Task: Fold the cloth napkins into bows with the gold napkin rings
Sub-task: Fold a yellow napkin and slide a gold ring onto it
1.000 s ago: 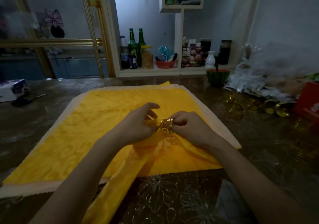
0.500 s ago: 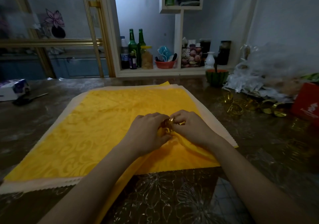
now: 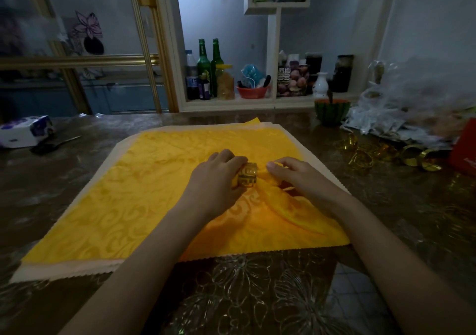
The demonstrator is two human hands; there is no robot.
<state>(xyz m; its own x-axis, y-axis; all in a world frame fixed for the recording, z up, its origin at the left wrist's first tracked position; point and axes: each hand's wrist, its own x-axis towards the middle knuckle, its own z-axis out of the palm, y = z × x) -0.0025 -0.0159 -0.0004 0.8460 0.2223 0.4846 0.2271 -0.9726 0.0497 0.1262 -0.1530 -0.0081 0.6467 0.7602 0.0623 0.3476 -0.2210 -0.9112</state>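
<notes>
Gold ring [image 3: 247, 175]: sits on the yellow stack with bunched cloth passing through it, between the two hands.
Left hand [image 3: 216, 180]: fingers curled round the ring's left side, gripping it.
Right hand [image 3: 302, 180]: pinches the gathered napkin just right of the ring.
Gathered napkin [image 3: 291, 205]: yellow, bunched at the ring, spreading toward the stack's near right corner.
Flat napkins [image 3: 123, 195]: yellow sheet over a cream sheet [image 3: 64, 267], lying on the table [image 3: 386, 221].
Spare rings [image 3: 360, 159]: on the table, right of the stack.
</notes>
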